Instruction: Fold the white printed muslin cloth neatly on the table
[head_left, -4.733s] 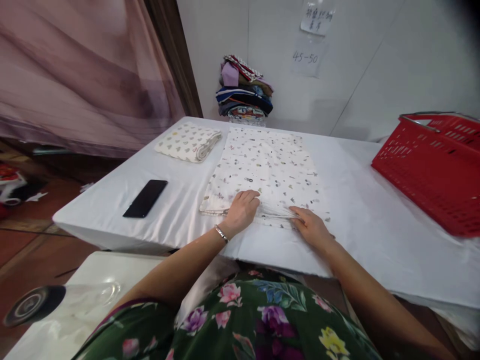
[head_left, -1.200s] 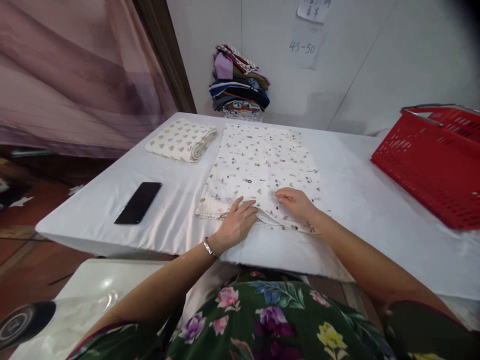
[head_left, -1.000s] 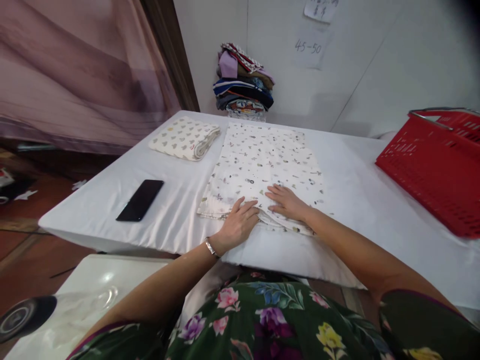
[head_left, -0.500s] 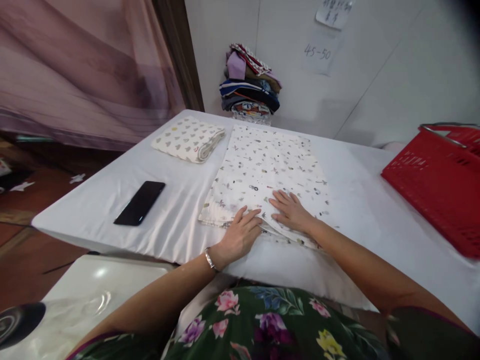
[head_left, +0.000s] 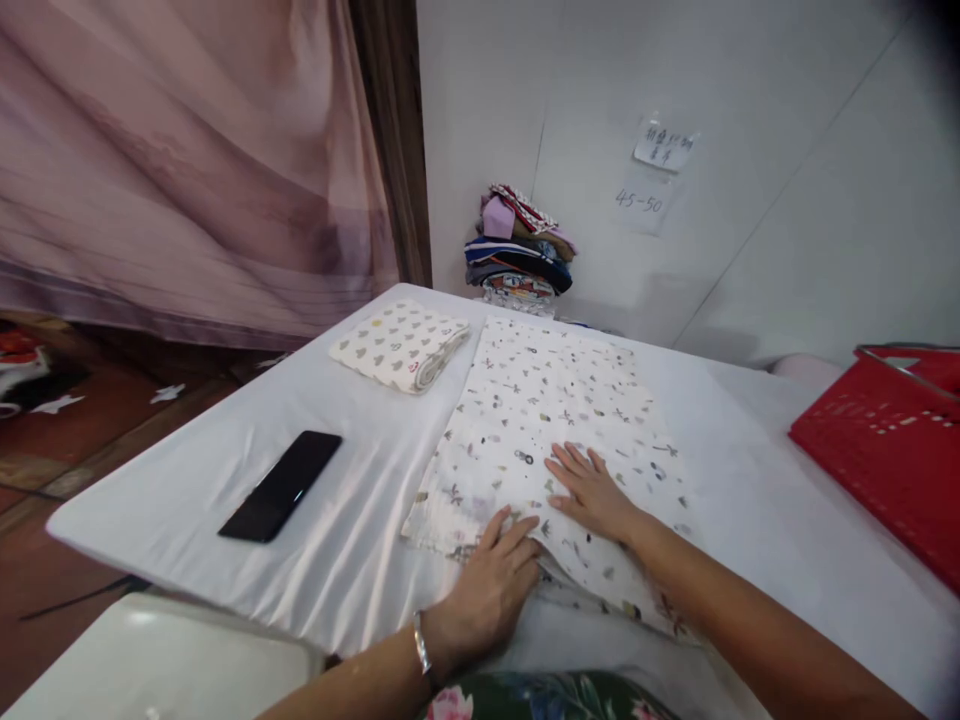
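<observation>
A white cloth (head_left: 555, 400) printed with small dark motifs lies spread flat on the table, long side running away from me. My left hand (head_left: 491, 590), a bracelet at its wrist, rests palm down on the cloth's near edge with fingers stretched out. My right hand (head_left: 592, 490) lies flat on the cloth just beyond it, fingers spread. Neither hand holds anything.
The table has a white cover (head_left: 360, 560). A folded cloth with a heart print (head_left: 401, 343) sits at the far left, a black phone (head_left: 281, 485) nearer left. A pile of folded clothes (head_left: 519, 245) stands against the wall. A red basket (head_left: 892, 440) is at the right.
My right hand slid from the cloth's near right edge toward the middle and up onto it. The camera tilted upward, so the table sits lower in view. My left hand stayed at the near edge.
</observation>
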